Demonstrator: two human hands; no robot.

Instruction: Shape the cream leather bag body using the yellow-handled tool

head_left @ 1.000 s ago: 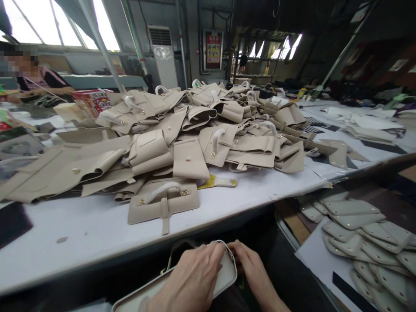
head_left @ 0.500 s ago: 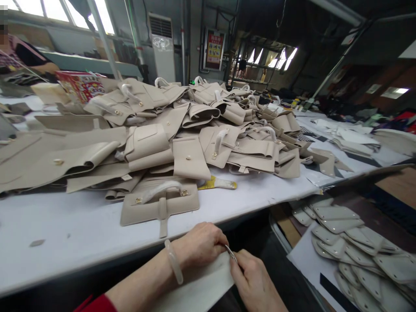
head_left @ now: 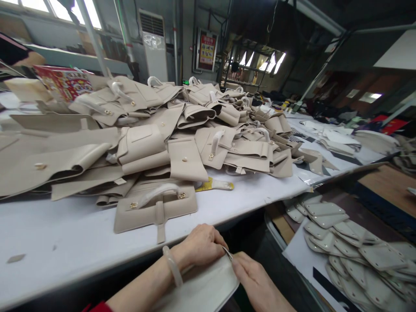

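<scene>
A pale, flat leather panel [head_left: 208, 284] hangs below the table's front edge, close to my body. At its top edge, my left hand [head_left: 203, 245] has its fingers curled in a pinch. My right hand [head_left: 251, 275] pinches the panel's right-hand corner between thumb and fingers. A thin, shiny dark-and-light sliver [head_left: 228, 253] shows between the two hands; whether it is a small tool or the panel's own edge I cannot tell. Nearest to my hands on the table lies a beige handbag flap [head_left: 156, 212] with a wrapped handle and gold fittings.
A large heap of beige bag parts [head_left: 185, 160] covers the white table [head_left: 65, 247]. A yellow-and-white tool handle [head_left: 214, 184] pokes out beneath them. Stacked pale panels with rivets [head_left: 354, 247] lie lower right. A red printed box [head_left: 63, 82] and a co-worker's arm [head_left: 34, 58] are at back left.
The camera view has shifted slightly right. The panel is tilted a little differently, with more of its rounded right corner showing. Both hands keep their pinch at its edge.
</scene>
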